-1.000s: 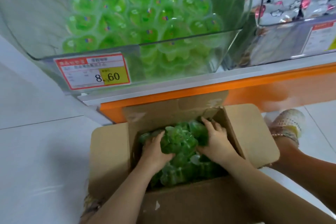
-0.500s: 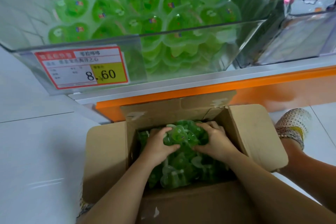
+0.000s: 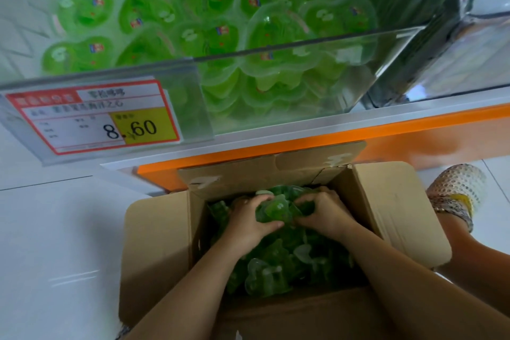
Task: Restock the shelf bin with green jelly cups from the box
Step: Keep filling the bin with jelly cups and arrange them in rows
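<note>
**Both hands in the box**

Your left hand [image 3: 248,218] and right hand [image 3: 325,212] curl round a clump of green jelly cups [image 3: 276,208] inside the cardboard box [image 3: 154,243] — how many, hard to tell. The shelf bin [image 3: 276,77] above holds more.

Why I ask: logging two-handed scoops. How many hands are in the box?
2: left hand grips the jelly cups from the left, right hand from the right.

Bare forearms [image 3: 193,287]; white mesh shoe [image 3: 459,188], yellow trim.
</note>
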